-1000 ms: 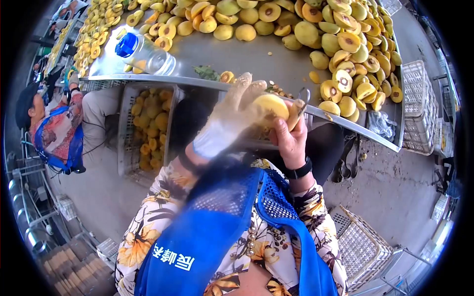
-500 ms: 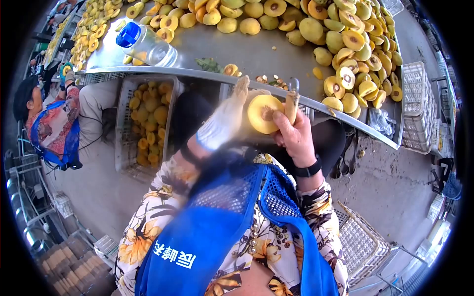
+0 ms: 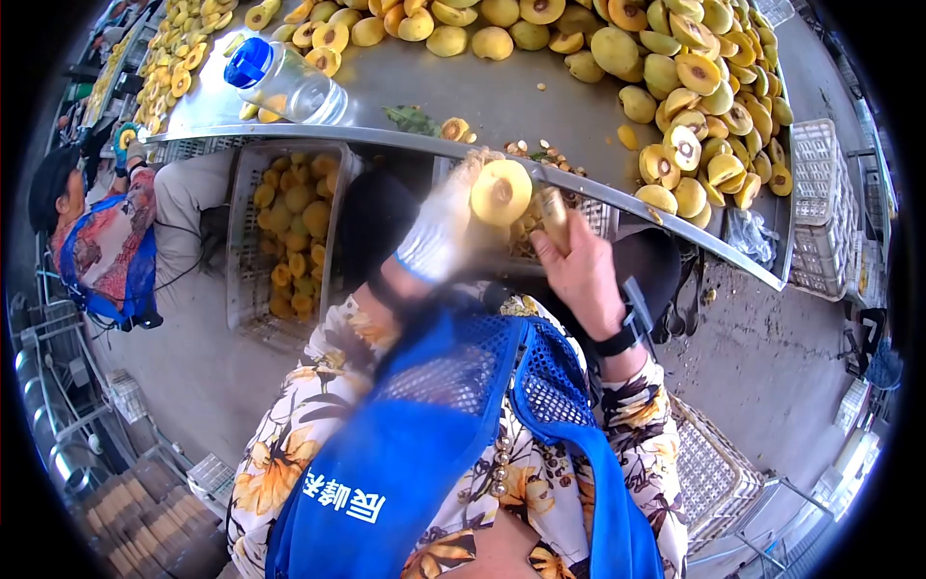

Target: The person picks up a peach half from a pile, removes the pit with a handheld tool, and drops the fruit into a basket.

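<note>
In my gloved left hand (image 3: 439, 217), blurred by motion, sits a yellow peach half (image 3: 501, 192) with its cut face up and a brownish hollow at the centre. My bare right hand (image 3: 585, 270) is closed around a tool with a wooden handle (image 3: 554, 218), just right of the fruit and apart from it. The tool's metal end cannot be made out clearly. Both hands are at the near edge of the metal table (image 3: 463, 101). Small peach scraps (image 3: 540, 154) lie on that edge beyond them.
Halved peaches (image 3: 694, 106) are heaped along the table's back and right. A blue-capped bottle (image 3: 289, 87) lies on its side at left. A crate of peaches (image 3: 294, 232) stands below, and stacked crates (image 3: 818, 207) at right. A co-worker (image 3: 106, 232) sits at far left.
The peach half has moved up and left with my left hand. My right hand has come off the fruit and moved down and right, and the tool's curved metal hook no longer shows above the handle.
</note>
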`<action>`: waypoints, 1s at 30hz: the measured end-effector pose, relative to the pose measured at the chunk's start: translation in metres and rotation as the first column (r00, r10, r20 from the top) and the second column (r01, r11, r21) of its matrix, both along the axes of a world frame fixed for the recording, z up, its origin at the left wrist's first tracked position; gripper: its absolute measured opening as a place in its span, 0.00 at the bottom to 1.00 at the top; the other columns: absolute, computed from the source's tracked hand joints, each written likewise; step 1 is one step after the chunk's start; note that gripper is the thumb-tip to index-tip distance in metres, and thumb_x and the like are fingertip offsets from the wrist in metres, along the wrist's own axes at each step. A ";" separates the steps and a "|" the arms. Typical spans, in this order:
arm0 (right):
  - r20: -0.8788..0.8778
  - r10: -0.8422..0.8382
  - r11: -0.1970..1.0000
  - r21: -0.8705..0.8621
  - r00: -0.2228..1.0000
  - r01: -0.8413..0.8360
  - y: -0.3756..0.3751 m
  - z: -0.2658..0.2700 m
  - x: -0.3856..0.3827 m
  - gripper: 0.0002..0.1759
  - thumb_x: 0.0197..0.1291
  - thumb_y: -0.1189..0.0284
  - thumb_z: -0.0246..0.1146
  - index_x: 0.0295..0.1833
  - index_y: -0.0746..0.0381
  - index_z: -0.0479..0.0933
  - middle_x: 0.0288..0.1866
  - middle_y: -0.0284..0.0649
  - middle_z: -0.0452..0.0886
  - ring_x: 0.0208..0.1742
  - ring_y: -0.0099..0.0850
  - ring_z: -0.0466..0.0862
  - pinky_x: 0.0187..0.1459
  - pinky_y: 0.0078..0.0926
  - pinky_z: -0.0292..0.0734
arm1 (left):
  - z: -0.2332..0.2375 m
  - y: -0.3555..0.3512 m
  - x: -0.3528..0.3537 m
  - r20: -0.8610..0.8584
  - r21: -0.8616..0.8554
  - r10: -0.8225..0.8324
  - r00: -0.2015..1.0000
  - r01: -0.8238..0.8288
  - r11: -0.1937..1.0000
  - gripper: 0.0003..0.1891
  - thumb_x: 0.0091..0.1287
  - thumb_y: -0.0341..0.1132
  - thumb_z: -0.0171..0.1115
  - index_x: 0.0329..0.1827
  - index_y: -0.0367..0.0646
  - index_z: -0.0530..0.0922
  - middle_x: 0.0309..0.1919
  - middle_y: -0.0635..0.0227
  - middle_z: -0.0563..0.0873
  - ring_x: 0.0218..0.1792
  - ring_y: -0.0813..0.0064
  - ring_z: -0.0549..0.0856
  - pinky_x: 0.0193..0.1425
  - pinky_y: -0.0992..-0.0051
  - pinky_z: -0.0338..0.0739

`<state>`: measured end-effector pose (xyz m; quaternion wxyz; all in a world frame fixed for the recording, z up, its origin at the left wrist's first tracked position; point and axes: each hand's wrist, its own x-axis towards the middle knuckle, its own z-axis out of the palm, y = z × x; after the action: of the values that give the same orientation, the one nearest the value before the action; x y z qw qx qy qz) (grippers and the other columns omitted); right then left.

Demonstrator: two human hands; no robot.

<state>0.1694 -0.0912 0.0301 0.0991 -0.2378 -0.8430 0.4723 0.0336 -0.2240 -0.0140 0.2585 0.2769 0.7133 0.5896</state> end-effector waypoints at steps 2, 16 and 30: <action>0.015 0.017 1.000 0.013 1.000 -0.018 -0.012 -0.001 0.002 0.15 0.56 0.69 0.64 0.38 0.67 0.69 0.26 0.58 0.76 0.30 0.57 0.78 0.30 0.40 0.74 | 0.000 0.006 0.001 0.201 0.040 0.110 0.973 -0.120 0.992 0.24 0.56 0.40 0.65 0.54 0.39 0.73 0.46 0.56 0.81 0.46 0.58 0.81 0.50 0.67 0.76; -0.242 0.067 0.977 -0.181 0.968 -0.112 0.008 -0.017 -0.008 0.23 0.57 0.61 0.66 0.50 0.67 0.72 0.33 0.37 0.82 0.26 0.27 0.79 0.31 0.22 0.75 | 0.080 0.016 0.001 0.480 -0.001 -0.217 0.850 0.248 0.969 0.38 0.71 0.61 0.31 0.57 0.31 0.71 0.49 0.62 0.81 0.52 0.74 0.78 0.59 0.75 0.70; 0.054 -0.150 0.972 -0.177 0.987 0.157 -0.043 -0.003 -0.025 0.15 0.60 0.69 0.60 0.47 0.67 0.69 0.31 0.58 0.78 0.34 0.52 0.81 0.33 0.38 0.75 | 0.040 0.029 0.001 0.585 0.215 0.368 0.723 -0.576 0.789 0.21 0.70 0.50 0.51 0.47 0.38 0.77 0.35 0.66 0.83 0.36 0.79 0.83 0.41 0.78 0.79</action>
<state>0.1446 -0.1339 0.0273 0.0964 -0.3197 -0.7777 0.5327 0.0349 -0.1945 0.0257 0.2172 -0.0409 0.5354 0.8152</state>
